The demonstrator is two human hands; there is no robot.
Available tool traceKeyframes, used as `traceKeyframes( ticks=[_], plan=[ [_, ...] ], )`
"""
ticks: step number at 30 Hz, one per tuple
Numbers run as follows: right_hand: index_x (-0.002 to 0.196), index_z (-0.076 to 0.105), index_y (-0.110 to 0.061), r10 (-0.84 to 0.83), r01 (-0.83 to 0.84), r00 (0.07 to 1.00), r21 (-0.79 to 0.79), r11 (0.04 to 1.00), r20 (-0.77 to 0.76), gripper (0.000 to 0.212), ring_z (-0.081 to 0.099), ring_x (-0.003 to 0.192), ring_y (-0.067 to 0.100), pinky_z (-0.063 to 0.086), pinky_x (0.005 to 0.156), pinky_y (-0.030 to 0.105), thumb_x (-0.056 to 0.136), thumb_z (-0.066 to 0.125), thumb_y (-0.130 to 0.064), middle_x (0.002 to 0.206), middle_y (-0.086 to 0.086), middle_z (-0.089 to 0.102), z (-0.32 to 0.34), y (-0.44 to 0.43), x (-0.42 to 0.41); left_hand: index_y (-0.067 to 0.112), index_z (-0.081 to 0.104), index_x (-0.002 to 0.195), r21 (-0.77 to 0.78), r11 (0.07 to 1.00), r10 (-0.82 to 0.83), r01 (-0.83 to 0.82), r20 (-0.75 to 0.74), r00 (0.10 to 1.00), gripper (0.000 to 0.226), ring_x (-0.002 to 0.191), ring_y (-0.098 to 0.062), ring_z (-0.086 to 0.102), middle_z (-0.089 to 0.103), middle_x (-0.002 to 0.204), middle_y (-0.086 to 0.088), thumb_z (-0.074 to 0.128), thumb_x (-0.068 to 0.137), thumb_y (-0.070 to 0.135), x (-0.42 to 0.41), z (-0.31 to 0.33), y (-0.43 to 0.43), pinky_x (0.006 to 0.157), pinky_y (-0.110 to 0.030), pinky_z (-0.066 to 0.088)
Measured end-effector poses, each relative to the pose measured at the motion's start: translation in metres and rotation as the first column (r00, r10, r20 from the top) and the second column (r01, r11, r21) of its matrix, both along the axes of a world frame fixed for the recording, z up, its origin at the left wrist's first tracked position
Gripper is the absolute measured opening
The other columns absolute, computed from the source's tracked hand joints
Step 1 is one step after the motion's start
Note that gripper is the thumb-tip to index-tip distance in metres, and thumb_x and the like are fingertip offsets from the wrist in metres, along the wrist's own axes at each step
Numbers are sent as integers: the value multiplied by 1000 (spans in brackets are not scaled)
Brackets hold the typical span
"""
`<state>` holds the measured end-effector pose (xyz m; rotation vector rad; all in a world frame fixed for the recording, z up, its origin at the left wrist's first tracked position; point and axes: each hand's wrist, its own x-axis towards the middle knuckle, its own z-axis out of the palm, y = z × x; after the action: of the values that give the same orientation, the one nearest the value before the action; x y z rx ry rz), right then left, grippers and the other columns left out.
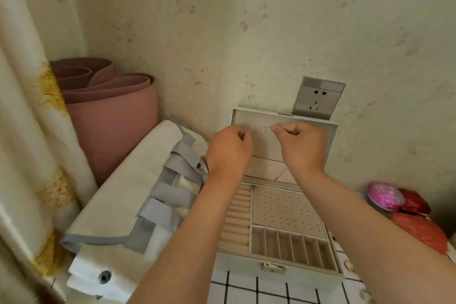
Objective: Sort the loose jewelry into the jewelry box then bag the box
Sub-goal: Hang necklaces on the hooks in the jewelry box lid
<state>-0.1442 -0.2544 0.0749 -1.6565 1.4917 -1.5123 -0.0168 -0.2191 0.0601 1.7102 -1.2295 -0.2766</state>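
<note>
A cream jewelry box (278, 270) stands open on a checked cloth, its lid (261, 116) leaning against the wall. Inside are ring rolls, a dotted earring panel and several narrow slots. Both my hands are raised in front of the inner face of the lid. My left hand (229, 149) and my right hand (302, 145) each pinch one end of a thin necklace chain (262, 128), which is stretched level between them just under the lid's top edge. A white fabric bag with grey straps (123, 195) lies flat to the left of the box.
A rolled pink mat (113, 116) stands in the left corner beside a floral curtain (32, 131). A wall socket (317, 99) sits just above the lid. Pink and red wrapped items (404, 205) lie at the right of the box.
</note>
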Motion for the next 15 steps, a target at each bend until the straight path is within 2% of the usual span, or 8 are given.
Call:
traceKeyframes(
  ticks=[4,6,10,15],
  plan=[
    [72,74,-16,-68,67,998,-34,997,-7,16,60,62,-6,38,58,1,85,77,-24,69,-13,68,-4,-19,10,20,42,53,-21,998,60,-60,34,998,44,51,-17,44,47,52,3,49,95,30,-2,-1,-15,45,-25,26],
    [71,72,-14,-99,99,995,-30,995,-7,17,59,62,-3,38,57,2,84,76,-24,67,-12,67,-6,-24,13,18,41,51,-11,997,74,-74,71,995,46,51,-20,44,45,51,2,49,96,30,-2,-2,-19,44,-25,25],
    [68,68,-15,-109,106,991,-41,994,-74,17,60,64,3,43,62,15,82,74,-21,64,-13,64,-10,-22,18,18,43,54,23,997,69,-74,162,984,44,57,-23,50,49,57,0,47,97,30,-3,-8,-20,48,-26,29],
    [71,68,-21,-49,65,992,139,988,-119,10,61,69,4,40,58,14,80,73,-19,69,-12,65,-19,-18,14,15,53,67,98,993,31,-64,306,952,34,61,-22,48,47,62,1,45,97,27,-1,-10,-13,48,-28,28]
  ],
)
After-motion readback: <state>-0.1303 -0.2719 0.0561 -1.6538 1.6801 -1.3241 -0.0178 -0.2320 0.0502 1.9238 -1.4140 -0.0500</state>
